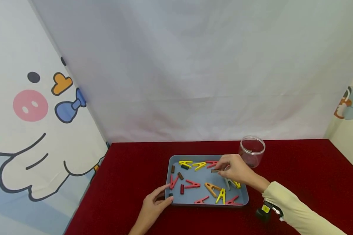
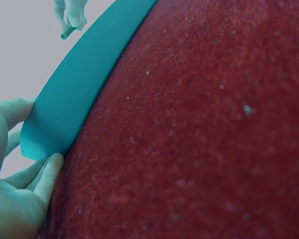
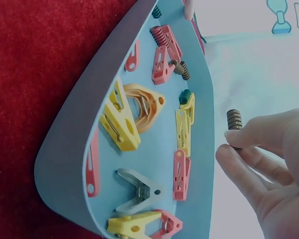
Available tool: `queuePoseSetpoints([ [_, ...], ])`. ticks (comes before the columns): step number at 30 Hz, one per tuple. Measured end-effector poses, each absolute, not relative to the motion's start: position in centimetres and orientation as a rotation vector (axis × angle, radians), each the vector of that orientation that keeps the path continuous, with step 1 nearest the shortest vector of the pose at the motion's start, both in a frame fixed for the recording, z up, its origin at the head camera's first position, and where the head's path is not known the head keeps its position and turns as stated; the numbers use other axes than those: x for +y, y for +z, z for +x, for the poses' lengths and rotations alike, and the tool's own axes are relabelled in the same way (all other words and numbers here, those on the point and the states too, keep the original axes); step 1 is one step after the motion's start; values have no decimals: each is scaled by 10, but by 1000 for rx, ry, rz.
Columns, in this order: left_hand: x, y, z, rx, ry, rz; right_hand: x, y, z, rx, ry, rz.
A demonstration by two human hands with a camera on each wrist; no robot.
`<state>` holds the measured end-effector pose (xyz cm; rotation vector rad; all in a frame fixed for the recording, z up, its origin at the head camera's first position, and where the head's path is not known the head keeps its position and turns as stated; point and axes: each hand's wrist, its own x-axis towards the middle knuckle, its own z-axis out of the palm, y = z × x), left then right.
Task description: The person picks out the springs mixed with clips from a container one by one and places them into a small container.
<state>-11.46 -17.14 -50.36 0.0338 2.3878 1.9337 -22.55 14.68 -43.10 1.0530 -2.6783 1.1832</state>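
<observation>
A brown coil spring [image 3: 234, 119] is pinched between the thumb and fingertips of my right hand [image 1: 234, 168], above the back right part of a blue-grey tray [image 1: 188, 205]. My left hand [image 1: 151, 205] holds that tray at its front left corner, fingers spread about the rim. Inside lie plastic spring clips: a red clip [image 1: 192, 184], a yellow clip [image 1: 221, 195], an orange clip [image 3: 145, 107] and a grey clip [image 3: 139, 191], among others. Loose springs lie among them, such as a red spring [image 1: 182, 189] and a dark green spring [image 3: 186, 96].
A clear round jar [image 1: 253, 148] with some springs inside stands behind the tray's right end. Dark red cloth [image 1: 135, 169] covers the table. A pale curtain [image 1: 194, 81] hangs along the back, and a cartoon-printed sheet [image 1: 32, 137] hangs on the left.
</observation>
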Motion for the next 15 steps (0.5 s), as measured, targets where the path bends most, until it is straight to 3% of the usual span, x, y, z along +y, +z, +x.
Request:
queuePoseSetpoints([
  [15, -171, -507, -118, 2383, 1918, 2, 168, -418, -222, -2688, 1163, 1014],
])
